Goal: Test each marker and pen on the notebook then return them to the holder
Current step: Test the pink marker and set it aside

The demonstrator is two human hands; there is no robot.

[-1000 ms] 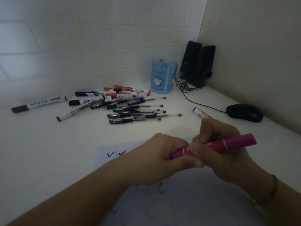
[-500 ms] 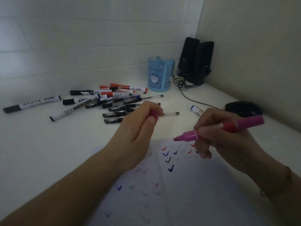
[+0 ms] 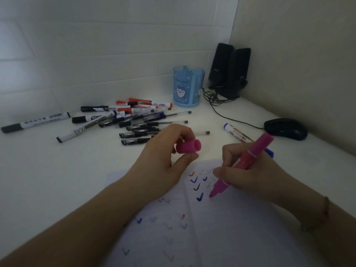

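Left hand (image 3: 163, 157) pinching, right hand (image 3: 248, 176) in writing grip.

Right hand (image 3: 248, 180) holds pink marker (image 3: 250, 160) tip on notebook (image 3: 240, 228).

Pink marker (image 3: 248, 160) uncapped, tilted, tip on notebook (image 3: 231, 228); pink cap (image 3: 189, 146) apart; blue holder (image 3: 187, 86) upright behind.

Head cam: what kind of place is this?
Probably a home or office desk in a wall corner: computer mouse, black speakers, and a blue pen holder beside scattered markers and an open notebook.
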